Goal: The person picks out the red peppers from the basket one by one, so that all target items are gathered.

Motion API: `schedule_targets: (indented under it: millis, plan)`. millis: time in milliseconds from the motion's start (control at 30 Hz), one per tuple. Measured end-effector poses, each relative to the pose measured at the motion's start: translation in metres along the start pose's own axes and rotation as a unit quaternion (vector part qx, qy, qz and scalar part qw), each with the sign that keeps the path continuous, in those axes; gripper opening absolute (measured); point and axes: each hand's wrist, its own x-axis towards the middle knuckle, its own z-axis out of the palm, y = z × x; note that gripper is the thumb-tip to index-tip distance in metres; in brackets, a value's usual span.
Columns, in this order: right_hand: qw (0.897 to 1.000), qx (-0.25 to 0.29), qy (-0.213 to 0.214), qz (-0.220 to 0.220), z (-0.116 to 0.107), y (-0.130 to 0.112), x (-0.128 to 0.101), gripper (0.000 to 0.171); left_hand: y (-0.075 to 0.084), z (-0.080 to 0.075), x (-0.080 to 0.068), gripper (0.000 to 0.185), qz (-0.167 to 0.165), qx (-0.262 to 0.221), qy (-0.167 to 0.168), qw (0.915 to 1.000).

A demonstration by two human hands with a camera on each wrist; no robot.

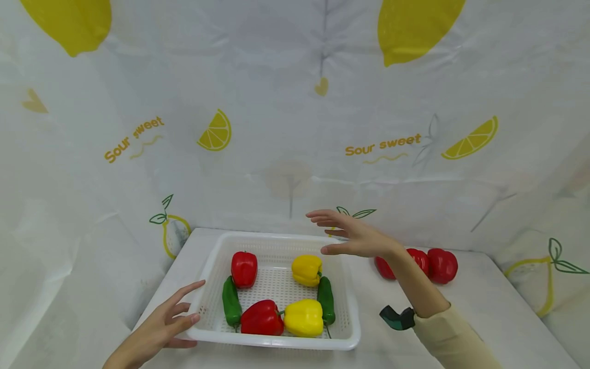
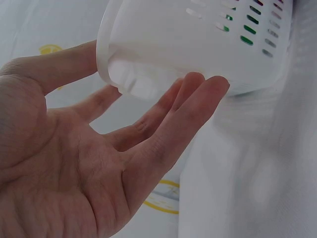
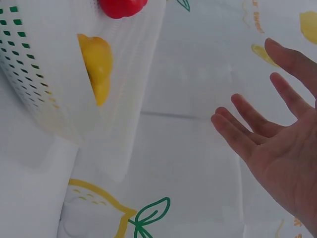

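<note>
A white plastic basket (image 1: 276, 341) holds a red bell pepper (image 1: 244, 269) at its back left and a yellow bell pepper (image 1: 306, 270) at its back right. Another red bell pepper (image 1: 262, 318) and a yellow one (image 1: 304, 318) lie along the front. One long green pepper (image 1: 231, 302) lies on the left, a second green pepper (image 1: 325, 301) on the right. My left hand (image 1: 163, 325) is at the basket's left rim, fingers spread and loosely bent, thumb and fingertips right by the wall. Raised over the back right corner, my right hand (image 1: 355, 236) has its fingers extended and holds nothing.
Several red bell peppers (image 1: 442, 265) lie on the white table (image 1: 479, 307) to the right of the basket, partly hidden behind my right forearm. A dark strap end (image 1: 396, 318) sticks out at my right wrist. Behind the table hangs a lemon-print white cloth (image 1: 286, 128).
</note>
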Motion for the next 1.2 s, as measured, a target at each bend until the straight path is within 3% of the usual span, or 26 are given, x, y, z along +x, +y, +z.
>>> schedule_targets:
  millis: [433,867,1200]
  plan:
    - [0.997,0.009,-0.073,-0.01,0.022,-0.009,0.051,0.078,-0.001,0.001,-0.001,0.078,-0.002,0.005,0.008,1.0]
    - [0.992,0.007,-0.123,0.037,0.041,-0.001,0.095,0.071,0.0,0.001,0.0,0.078,0.001,0.004,0.008,1.0]
    - [0.985,0.009,-0.164,0.059,0.07,0.013,0.122,0.068,-0.001,0.0,0.0,0.077,0.003,0.003,0.008,1.0]
